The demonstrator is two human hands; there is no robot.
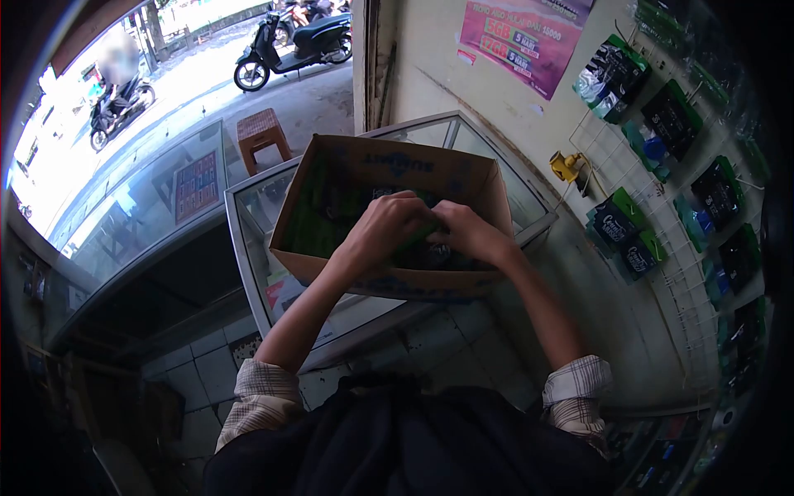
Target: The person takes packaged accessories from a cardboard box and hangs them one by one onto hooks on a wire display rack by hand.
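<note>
An open cardboard box (389,285) sits on a glass display case, with dark green and black packets (331,194) inside it. Both my hands are over the box's near side, close together. My left hand (389,221) has its fingers bent and closed at the edge of a green and black packet (438,253). Beside it, my right hand (470,230) is closed too, its fingertips pinching at the same packet. Most of that packet is hidden beneath my hands, and the box's interior is in shadow.
Under the box is the glass display case (252,248); another glass counter (141,207) runs along the left. Hanging packets (624,231) fill a wire rack (674,306) on the right wall. A brown stool (263,136) and a parked scooter (294,51) stand outside.
</note>
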